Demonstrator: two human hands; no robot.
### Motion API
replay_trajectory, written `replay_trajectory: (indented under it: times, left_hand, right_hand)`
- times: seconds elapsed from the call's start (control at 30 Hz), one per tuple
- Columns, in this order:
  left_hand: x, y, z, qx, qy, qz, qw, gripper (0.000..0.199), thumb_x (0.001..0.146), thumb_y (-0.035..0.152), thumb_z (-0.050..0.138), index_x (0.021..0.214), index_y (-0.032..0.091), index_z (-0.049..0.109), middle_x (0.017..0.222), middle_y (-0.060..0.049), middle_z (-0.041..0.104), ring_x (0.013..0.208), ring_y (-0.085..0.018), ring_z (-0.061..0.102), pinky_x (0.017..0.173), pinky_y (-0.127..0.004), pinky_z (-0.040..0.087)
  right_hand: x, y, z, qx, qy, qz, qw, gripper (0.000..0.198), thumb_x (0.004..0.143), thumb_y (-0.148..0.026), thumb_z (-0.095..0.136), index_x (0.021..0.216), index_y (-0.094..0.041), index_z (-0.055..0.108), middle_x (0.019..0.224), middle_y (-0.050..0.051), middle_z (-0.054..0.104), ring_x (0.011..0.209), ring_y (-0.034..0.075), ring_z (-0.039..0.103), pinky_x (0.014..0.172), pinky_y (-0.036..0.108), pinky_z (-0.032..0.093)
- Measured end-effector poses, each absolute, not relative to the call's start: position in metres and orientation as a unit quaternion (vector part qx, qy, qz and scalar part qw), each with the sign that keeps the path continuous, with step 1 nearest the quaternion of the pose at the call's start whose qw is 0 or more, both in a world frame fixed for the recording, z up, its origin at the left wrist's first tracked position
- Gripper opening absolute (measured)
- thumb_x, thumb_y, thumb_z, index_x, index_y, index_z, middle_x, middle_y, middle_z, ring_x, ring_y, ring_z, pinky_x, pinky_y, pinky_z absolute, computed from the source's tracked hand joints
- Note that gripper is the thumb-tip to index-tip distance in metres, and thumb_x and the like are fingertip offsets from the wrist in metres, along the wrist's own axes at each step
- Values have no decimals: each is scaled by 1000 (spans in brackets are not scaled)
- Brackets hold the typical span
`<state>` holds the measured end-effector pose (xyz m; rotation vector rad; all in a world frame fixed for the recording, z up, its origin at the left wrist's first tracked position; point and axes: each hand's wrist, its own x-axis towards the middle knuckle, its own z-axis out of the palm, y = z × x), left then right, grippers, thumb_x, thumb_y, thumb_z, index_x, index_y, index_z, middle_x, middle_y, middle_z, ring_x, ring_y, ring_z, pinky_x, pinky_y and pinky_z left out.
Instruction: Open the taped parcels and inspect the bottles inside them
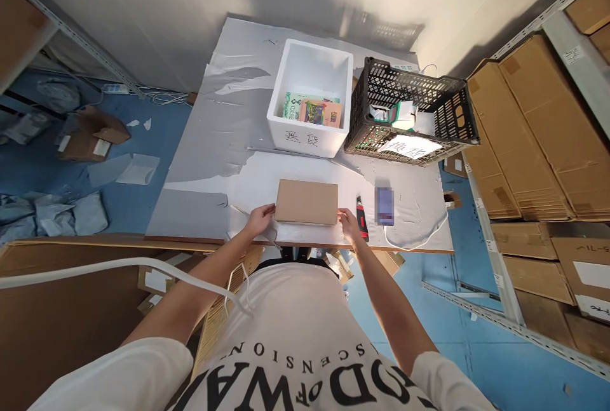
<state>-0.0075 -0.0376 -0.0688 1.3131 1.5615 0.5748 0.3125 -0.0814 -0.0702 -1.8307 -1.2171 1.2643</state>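
A closed brown cardboard box (307,201) lies flat near the front edge of the table, between my two hands. My left hand (261,218) grips its left end, fingertips at the lower corner. At the opposite end my right hand (349,223) holds the lower right corner with fingers bent. A red and black utility knife (362,218) lies just right of my right hand. Beyond it is a phone (384,206) with a white cable plugged in.
Behind the box stands a white foam bin (309,134) with colourful packets inside. To its right, a black plastic crate (410,125) holds small boxes. Shelves with large cartons (534,125) line the right side. Grey plastic bags (71,214) lie on the floor at left.
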Motion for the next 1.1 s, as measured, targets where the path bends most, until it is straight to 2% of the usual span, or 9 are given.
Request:
replay_trajectory:
  times: [0.13, 0.23, 0.4, 0.53, 0.67, 0.77, 1.0, 1.1]
  left_hand:
    - [-8, -53, -75, 565, 617, 216, 503, 45, 64, 37, 65, 103, 14, 70, 94, -8, 74, 95, -27, 65, 88, -37, 50]
    - [-5, -57, -78, 583, 615, 195, 494, 41, 64, 39, 67, 97, 15, 71, 86, -6, 74, 87, -26, 66, 79, -35, 51]
    - [-7, -56, -67, 601, 605, 204, 481, 45, 74, 50, 58, 99, 15, 70, 85, -4, 73, 83, -22, 64, 73, -30, 49]
    - [-9, -50, -41, 634, 622, 218, 404, 51, 84, 54, 43, 101, 14, 71, 77, -3, 71, 73, -18, 60, 66, -25, 43]
    - [1, -39, -19, 640, 668, 189, 329, 57, 87, 58, 39, 74, 13, 72, 55, -3, 58, 59, -15, 48, 56, -25, 32]
    - [7, -31, -14, 638, 685, 164, 311, 58, 86, 58, 39, 63, 14, 69, 50, -2, 52, 56, -14, 44, 55, -27, 27]
    - [7, -31, -19, 636, 687, 147, 320, 57, 87, 58, 39, 70, 16, 72, 56, -5, 60, 59, -16, 49, 57, -27, 29]
    - [8, -33, -19, 636, 689, 138, 318, 55, 88, 57, 38, 79, 17, 74, 65, -6, 66, 65, -18, 56, 60, -27, 34]
  right_hand:
    - [310, -92, -86, -687, -455, 484, 296, 34, 68, -27, 54, 102, -23, 52, 118, 10, 60, 113, 21, 55, 98, 42, 42]
    - [303, -93, -90, -676, -457, 495, 299, 36, 65, -26, 58, 99, -24, 48, 116, 8, 61, 111, 20, 56, 100, 44, 41]
    - [302, -90, -70, -639, -471, 515, 323, 30, 73, -38, 58, 96, -24, 45, 109, 7, 64, 103, 18, 61, 92, 37, 47]
    - [306, -83, -36, -631, -509, 481, 334, 30, 82, -48, 50, 97, -22, 47, 103, 9, 66, 97, 20, 63, 86, 36, 47]
    - [308, -71, -16, -672, -541, 414, 292, 35, 87, -55, 40, 92, -21, 50, 95, 8, 67, 91, 21, 62, 81, 34, 47]
    - [306, -64, -15, -693, -543, 407, 243, 37, 88, -56, 37, 91, -21, 51, 95, 8, 67, 87, 20, 61, 78, 34, 46]
    - [318, -68, -32, -718, -527, 411, 194, 41, 92, -53, 30, 103, -22, 56, 103, 7, 66, 92, 20, 61, 80, 31, 47]
    - [335, -75, -42, -797, -487, 329, 140, 40, 91, -46, 38, 114, -18, 54, 119, 15, 59, 109, 26, 56, 89, 38, 45]
